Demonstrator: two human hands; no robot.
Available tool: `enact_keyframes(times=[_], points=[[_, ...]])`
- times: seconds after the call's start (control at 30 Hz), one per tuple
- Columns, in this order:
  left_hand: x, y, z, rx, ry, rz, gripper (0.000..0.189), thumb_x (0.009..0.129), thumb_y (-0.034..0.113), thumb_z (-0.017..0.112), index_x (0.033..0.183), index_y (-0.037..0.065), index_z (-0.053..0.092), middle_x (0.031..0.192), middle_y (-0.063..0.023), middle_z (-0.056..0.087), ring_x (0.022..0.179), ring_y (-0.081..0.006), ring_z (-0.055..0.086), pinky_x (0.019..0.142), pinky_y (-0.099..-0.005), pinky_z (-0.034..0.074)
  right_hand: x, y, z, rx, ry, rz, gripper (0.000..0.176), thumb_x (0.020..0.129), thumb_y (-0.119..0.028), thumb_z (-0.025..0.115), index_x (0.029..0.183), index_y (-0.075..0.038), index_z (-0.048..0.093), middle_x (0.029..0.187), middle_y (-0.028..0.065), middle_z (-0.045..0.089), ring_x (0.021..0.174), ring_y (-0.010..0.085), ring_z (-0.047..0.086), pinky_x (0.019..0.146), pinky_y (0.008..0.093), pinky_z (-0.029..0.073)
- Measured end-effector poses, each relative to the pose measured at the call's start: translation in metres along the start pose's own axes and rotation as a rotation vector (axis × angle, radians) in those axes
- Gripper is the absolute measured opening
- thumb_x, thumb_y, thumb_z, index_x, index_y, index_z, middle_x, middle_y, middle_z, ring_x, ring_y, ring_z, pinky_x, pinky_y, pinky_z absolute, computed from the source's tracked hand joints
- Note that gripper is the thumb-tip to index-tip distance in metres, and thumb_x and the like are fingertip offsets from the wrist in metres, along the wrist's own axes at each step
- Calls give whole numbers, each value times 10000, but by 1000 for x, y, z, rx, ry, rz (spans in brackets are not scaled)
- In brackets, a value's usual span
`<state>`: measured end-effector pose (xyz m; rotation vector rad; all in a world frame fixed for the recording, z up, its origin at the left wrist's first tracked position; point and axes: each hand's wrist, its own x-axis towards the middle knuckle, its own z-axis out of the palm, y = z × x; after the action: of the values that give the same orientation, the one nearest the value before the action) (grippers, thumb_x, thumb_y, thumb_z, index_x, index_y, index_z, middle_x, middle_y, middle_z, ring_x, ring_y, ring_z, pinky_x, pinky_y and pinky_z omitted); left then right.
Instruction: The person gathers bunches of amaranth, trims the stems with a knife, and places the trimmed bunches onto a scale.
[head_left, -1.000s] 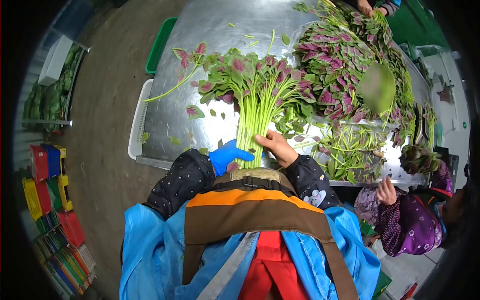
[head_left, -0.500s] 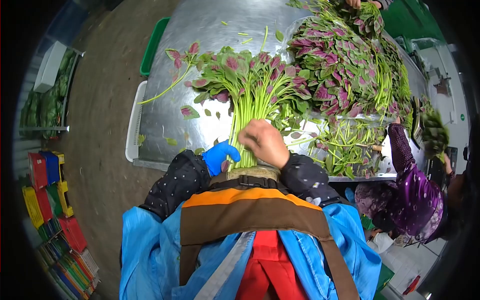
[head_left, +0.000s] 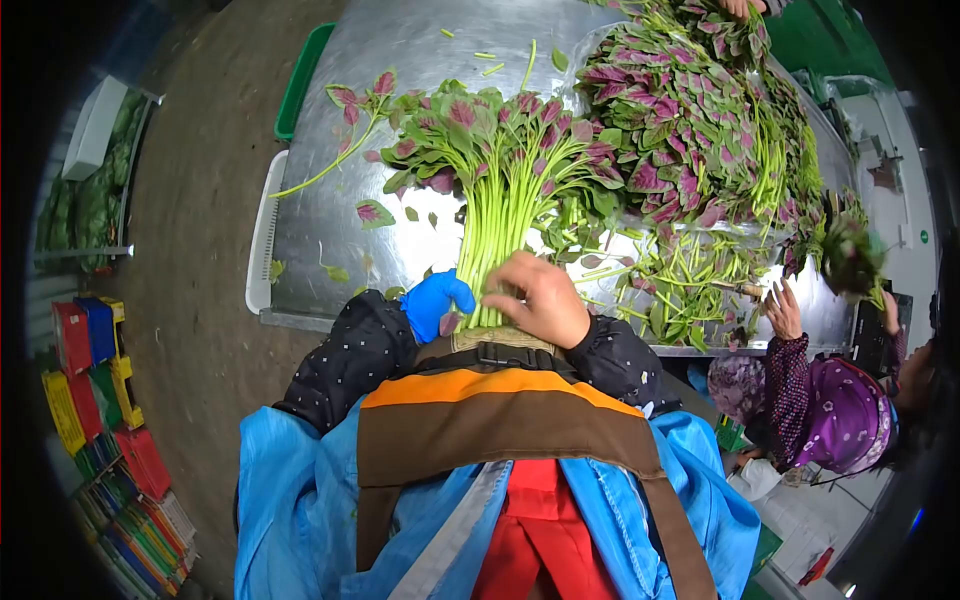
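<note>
A bunch of amaranth greens [head_left: 500,215] lies on the metal table in front of me, purple-green leaves pointing away and pale stems towards my waist. My left hand [head_left: 438,304], in a blue glove, is closed around the left side of the stem ends. Bare and curled, my right hand [head_left: 540,300] presses its fingers against the stems from the right; its fingertips are partly hidden. A single leafy amaranth stem [head_left: 345,155] lies left of the bunch, and a loose leaf [head_left: 374,213] is below it.
A large amaranth pile [head_left: 665,120] covers the table's right side, with loose stems [head_left: 690,290] nearer me. At right, a co-worker in a purple sleeve [head_left: 790,370] holds a blurred bunch [head_left: 850,255]. A white basket [head_left: 262,240] and green crate [head_left: 303,80] line the left edge.
My right hand has shifted slightly right and its fingers have curled in lower on the stems. My left hand stays at the stem ends. The co-worker's near hand has come into view over the table.
</note>
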<state>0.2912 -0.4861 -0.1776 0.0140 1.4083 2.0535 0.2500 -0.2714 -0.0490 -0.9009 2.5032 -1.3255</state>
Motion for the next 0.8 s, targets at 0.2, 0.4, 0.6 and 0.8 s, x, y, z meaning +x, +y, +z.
enact_keyframes(times=[0.2,0.4,0.6,0.8], points=[[4,50,33,-564,-175,-140,592,704,-2,478,1294,-25,425,1229,-159,541,1109,-245,540,955,-348,416,-11,12,-81,777,-628,58,170,770,-96,727,863,15,637,758,29,582,689,110,525,625,270,422],[9,76,50,-590,-141,-262,570,847,90,520,1374,-10,326,1320,-211,467,1211,-301,487,1038,-411,377,-37,61,-90,124,87,504,345,789,-104,705,1107,-15,606,951,47,652,830,109,603,725,256,473],[25,68,55,-483,-8,-402,496,865,133,616,1304,2,428,1196,-168,570,1091,-258,578,923,-360,482,-11,67,-14,562,23,660,385,932,-296,542,1164,10,568,933,46,653,842,113,580,760,253,442],[4,100,66,86,87,-310,441,777,213,709,1167,52,580,1008,-67,650,878,-146,619,690,-286,511,-2,56,-10,899,-102,575,375,914,-307,564,1078,28,602,975,81,632,902,146,564,829,290,433]])
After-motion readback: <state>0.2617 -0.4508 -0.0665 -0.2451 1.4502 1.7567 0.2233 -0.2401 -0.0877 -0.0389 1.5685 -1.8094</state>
